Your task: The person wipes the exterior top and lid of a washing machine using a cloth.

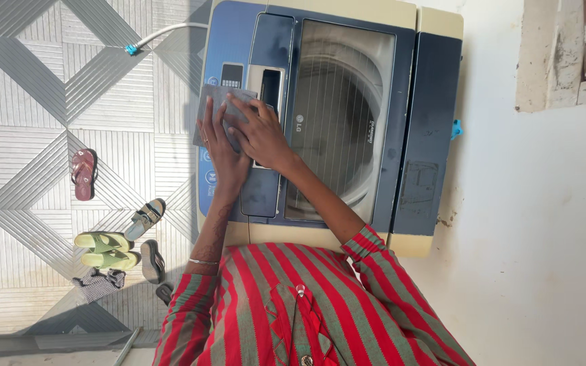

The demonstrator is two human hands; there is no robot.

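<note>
Both hands pressed flat on a grey cloth (220,112) spread over the blue control panel (213,74) of a top-loading washing machine (435,129). Left hand (222,146) laid on the cloth's nearer part, fingers stretched out and together, grip open, nothing clasped. Right hand (260,132) just beside it and partly over it, palm down, fingers spread across the cloth toward the lid's handle recess (270,87), grip likewise open, pinning the cloth rather than closing round it. Thin bangle (203,261) on the left wrist, red and green striped sleeves (374,261) on both arms. Dark see-through lid (340,115) shut, ribbed drum visible beneath. On the patterned tiled floor (28,81) beside the machine: a maroon slipper (83,173), a green pair (106,251), grey sandals (145,218), a crumpled checked rag (100,283). White hose (164,32) with a blue clip running to the machine's far corner. White wall (537,237) on the other side.
</note>
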